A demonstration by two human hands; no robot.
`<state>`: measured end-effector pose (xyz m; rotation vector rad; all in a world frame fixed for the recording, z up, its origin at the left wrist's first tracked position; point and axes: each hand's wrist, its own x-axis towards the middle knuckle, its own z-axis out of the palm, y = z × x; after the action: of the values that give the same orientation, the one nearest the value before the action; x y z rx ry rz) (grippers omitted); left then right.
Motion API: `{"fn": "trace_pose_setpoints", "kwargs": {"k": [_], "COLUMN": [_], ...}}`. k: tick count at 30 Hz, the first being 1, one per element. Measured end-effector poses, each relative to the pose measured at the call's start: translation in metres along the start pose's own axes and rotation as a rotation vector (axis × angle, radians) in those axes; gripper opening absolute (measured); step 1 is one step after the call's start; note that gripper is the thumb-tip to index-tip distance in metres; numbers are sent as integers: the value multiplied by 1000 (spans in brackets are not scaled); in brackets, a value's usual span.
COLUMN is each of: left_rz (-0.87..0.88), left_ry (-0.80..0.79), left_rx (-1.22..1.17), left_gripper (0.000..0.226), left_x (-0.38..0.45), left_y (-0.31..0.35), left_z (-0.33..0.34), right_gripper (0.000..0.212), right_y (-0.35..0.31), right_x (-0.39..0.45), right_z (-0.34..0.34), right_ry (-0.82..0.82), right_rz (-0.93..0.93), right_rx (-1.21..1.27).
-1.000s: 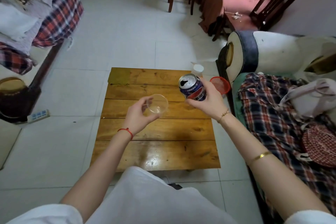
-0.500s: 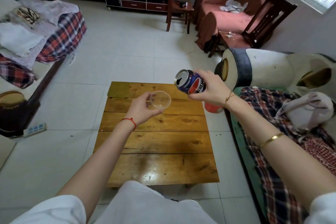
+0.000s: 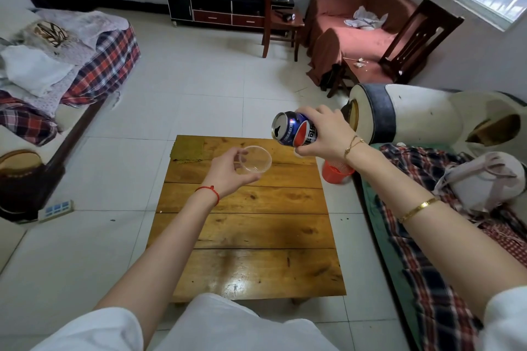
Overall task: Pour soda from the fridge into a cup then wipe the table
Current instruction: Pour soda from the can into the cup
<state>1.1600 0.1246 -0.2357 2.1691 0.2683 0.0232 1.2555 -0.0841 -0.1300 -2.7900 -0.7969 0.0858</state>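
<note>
Left hand (image 3: 228, 172) is gripping the clear plastic cup (image 3: 255, 159) by its side, holding it above the glossy plank table (image 3: 251, 239); cup looks empty. Right hand (image 3: 325, 131) is wrapping the blue metal can (image 3: 293, 128), now tipping further than a second ago, opening facing the cup: pour is starting, nothing flowing yet.

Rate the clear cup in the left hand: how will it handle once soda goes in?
The clear cup looks thin-walled and see-through, so probably light and easily squeezed out of shape. The left hand pinches it at the rim side only, so added weight may tilt it. Its wide mouth suits the tipped soda can in the right hand.
</note>
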Motion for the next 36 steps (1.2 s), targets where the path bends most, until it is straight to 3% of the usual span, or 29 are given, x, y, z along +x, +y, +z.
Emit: {"fn": "trace_pose_setpoints", "kwargs": {"k": [36], "left_rz": [-51], "left_ry": [8], "left_rx": [-32], "left_gripper": [74], "left_x": [29], "left_y": [7], "left_z": [11], "right_gripper": [74], "right_y": [2], "right_x": [17], "right_z": [-18], "right_ry": [15], "right_rz": [24], "right_rx": [-147]}}
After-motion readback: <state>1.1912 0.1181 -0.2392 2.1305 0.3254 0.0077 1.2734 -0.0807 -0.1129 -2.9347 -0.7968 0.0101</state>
